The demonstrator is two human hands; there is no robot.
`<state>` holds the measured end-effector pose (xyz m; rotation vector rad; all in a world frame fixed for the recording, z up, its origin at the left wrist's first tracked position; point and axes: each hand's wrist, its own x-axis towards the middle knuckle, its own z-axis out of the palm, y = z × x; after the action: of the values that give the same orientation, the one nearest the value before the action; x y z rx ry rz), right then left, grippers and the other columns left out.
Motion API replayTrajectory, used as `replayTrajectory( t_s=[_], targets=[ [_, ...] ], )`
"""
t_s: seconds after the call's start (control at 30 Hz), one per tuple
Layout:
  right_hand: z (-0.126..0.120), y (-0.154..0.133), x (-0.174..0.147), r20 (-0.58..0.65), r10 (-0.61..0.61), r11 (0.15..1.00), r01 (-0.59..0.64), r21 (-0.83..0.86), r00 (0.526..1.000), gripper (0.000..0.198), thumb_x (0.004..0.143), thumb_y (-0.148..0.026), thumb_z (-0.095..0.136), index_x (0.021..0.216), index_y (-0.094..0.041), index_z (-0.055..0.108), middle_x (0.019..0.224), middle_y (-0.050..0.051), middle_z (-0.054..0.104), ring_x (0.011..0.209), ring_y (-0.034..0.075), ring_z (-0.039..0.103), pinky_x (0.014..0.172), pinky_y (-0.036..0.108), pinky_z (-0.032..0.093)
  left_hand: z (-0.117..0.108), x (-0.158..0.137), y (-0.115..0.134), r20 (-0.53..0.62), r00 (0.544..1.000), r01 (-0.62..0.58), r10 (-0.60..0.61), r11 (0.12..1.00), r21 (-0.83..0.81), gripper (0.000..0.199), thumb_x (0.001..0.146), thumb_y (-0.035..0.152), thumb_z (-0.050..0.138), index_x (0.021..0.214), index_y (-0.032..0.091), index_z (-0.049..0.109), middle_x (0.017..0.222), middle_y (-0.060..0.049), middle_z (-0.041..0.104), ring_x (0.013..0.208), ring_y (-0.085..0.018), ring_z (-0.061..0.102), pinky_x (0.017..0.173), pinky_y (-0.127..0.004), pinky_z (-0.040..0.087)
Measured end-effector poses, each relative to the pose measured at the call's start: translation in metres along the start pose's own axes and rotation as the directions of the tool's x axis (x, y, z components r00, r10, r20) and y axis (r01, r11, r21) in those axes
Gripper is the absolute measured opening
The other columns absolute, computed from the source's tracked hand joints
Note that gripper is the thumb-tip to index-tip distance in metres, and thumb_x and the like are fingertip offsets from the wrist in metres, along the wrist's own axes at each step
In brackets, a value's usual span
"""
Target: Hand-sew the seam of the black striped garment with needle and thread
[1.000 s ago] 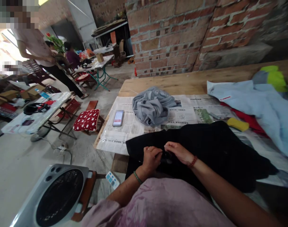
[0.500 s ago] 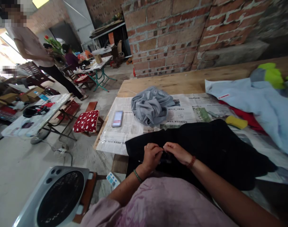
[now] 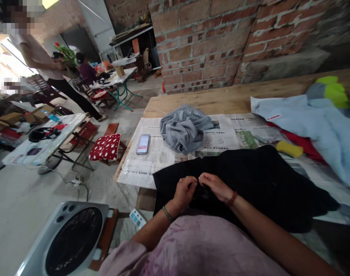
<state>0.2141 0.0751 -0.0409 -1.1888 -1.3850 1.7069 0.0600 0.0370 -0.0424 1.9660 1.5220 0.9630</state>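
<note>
A black garment lies over the near edge of the table and hangs toward my body. Above its left part, my left hand is closed, thumb and fingers pinched on the dark cloth. Just beside it my right hand pinches the same cloth, and the fingertips of both hands almost meet. The small dark spot between them is too dim to make out. Beyond the garment a bundled grey cloth rests on newspaper, with a phone to its left.
To the right lie a light blue garment, a yellow sponge-like piece and red cloth. A silver fan-like appliance stands at lower left, near a stool with a red dotted cushion. Another person stands at far left.
Both hands stay pinched together over the black garment. The left fingers have shifted slightly, and the view has moved a little.
</note>
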Motion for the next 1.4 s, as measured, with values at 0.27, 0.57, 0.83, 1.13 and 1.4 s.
replayTrajectory(
  t_s=[0.27,0.57,0.83,1.13,1.4],
  targets=[
    [0.001,0.004,-0.003,0.007,-0.015,1.0,0.015,-0.001,1.0,0.032,0.07,-0.048,0.053,0.06,-0.018,0.047,0.056,-0.003,0.045,0.053,0.009,0.039,0.055,0.024,0.034,-0.002,-0.007,0.001,-0.026,0.983,-0.184,0.184,0.982,-0.029,0.016,0.076,0.011,0.051,0.078,0.019,0.065,0.082,-0.003,0.068,0.08,-0.014,0.061,0.078,-0.03,0.045],
    [0.003,0.001,-0.004,0.01,-0.01,1.0,0.01,0.026,1.0,0.03,0.07,-0.045,0.053,0.059,-0.018,0.046,0.055,-0.004,0.044,0.052,0.009,0.038,0.055,0.024,0.032,-0.008,-0.002,0.012,-0.006,0.991,-0.133,0.133,0.991,0.007,0.009,0.071,0.015,0.06,0.072,0.02,0.068,0.078,-0.002,0.069,0.075,-0.014,0.062,0.077,-0.029,0.045],
    [0.004,0.0,-0.005,0.022,0.008,1.0,-0.008,-0.024,1.0,0.028,0.07,-0.042,0.053,0.059,-0.018,0.045,0.053,-0.005,0.044,0.05,0.008,0.037,0.051,0.023,0.031,-0.009,0.006,0.013,0.131,0.991,0.003,0.011,0.995,-0.103,0.019,0.072,0.011,0.052,0.062,0.017,0.066,0.067,0.0,0.067,0.064,-0.01,0.06,0.065,-0.02,0.047],
    [0.005,0.003,0.001,-0.004,0.036,0.999,-0.036,0.025,0.999,0.03,0.067,-0.044,0.056,0.057,-0.017,0.046,0.052,-0.005,0.044,0.05,0.007,0.037,0.051,0.023,0.03,-0.013,0.007,0.017,0.183,0.981,-0.087,0.064,0.989,0.117,0.016,0.068,0.01,0.054,0.069,0.018,0.068,0.076,-0.001,0.069,0.073,-0.013,0.061,0.076,-0.025,0.043],
    [0.006,0.004,-0.001,0.024,0.06,0.997,-0.062,0.047,0.998,0.029,0.067,-0.043,0.057,0.057,-0.018,0.046,0.049,-0.006,0.043,0.047,0.007,0.037,0.049,0.023,0.028,-0.014,0.009,0.012,0.247,0.963,-0.106,0.106,0.994,-0.014,0.021,0.073,0.01,0.049,0.064,0.017,0.066,0.069,-0.001,0.067,0.067,-0.011,0.06,0.069,-0.02,0.044]
  ],
)
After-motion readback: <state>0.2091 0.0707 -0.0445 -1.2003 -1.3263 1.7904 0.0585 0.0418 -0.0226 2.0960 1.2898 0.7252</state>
